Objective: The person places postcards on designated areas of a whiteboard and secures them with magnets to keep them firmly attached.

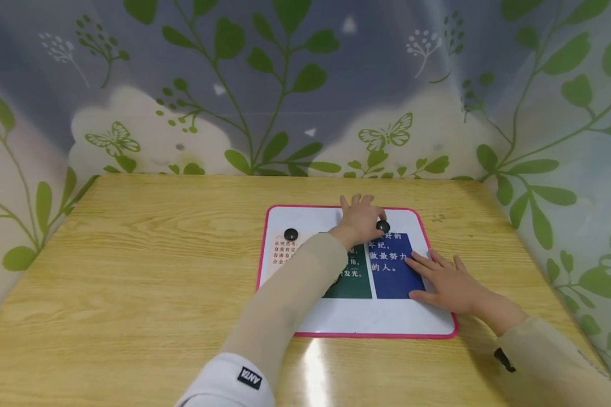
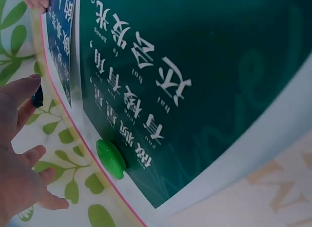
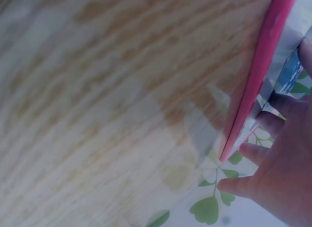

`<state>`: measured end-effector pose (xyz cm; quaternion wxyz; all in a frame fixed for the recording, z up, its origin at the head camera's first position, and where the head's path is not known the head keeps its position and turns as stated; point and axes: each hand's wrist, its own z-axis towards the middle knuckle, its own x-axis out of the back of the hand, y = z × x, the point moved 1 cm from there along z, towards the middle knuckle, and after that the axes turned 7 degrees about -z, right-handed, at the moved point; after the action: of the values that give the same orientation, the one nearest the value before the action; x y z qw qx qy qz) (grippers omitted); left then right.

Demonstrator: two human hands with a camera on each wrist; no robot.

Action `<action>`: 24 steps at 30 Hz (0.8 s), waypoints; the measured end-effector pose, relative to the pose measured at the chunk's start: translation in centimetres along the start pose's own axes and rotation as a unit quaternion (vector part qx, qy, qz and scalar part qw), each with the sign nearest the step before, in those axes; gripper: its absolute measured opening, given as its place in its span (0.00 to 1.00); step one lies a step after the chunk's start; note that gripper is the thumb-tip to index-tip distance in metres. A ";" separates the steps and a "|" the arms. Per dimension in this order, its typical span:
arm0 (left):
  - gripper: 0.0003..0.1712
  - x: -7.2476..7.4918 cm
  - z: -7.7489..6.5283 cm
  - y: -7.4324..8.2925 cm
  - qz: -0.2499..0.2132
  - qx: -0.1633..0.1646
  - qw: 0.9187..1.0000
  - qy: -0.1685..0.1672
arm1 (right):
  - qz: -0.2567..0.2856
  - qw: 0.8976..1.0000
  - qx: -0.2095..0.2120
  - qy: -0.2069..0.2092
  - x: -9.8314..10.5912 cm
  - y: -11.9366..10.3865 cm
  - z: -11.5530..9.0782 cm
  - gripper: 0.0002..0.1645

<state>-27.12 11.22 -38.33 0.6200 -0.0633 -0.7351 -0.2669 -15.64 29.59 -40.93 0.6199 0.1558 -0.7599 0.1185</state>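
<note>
A whiteboard (image 1: pixel 387 317) with a pink rim lies on the table. Side by side on it are a pale card (image 1: pixel 281 249), a green card (image 1: pixel 353 285) and a blue card (image 1: pixel 394 285), all printed with Chinese characters. My left hand (image 1: pixel 357 221) pinches a black round magnet (image 1: pixel 383 226) between thumb and forefinger, at the blue card's top edge; its other fingers are spread. My right hand (image 1: pixel 450 285) rests with straight fingers on the blue card's right side and the board's rim. A green magnet (image 2: pixel 111 158) sits at the green card's top edge, hidden by my left arm in the head view.
Another black magnet (image 1: pixel 291 234) sits at the top of the pale card. The wooden table (image 1: pixel 132 271) extends around the board. Behind and to the right stand walls covered in leaf-patterned cloth (image 1: pixel 285 113). My left forearm crosses over the board.
</note>
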 end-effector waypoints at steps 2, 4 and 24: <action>0.19 -0.2 0.1 0.0 0.003 -0.001 1.000 -0.002 | -0.001 1.000 0.000 0.000 0.0 0.0 0.0 0.44; 0.19 -0.3 0.2 0.0 0.005 -0.002 1.000 -0.003 | -0.001 1.000 0.000 -0.001 0.1 -0.1 0.0 0.44; 0.19 -1.6 0.8 0.7 0.011 -0.001 1.000 -0.025 | 0.004 1.000 -0.004 -0.001 0.1 -0.1 0.0 0.44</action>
<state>-27.19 12.61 -39.64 0.6045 -0.0791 -0.7491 -0.2591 -15.57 29.48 -40.83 0.6191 0.1506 -0.7617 0.1173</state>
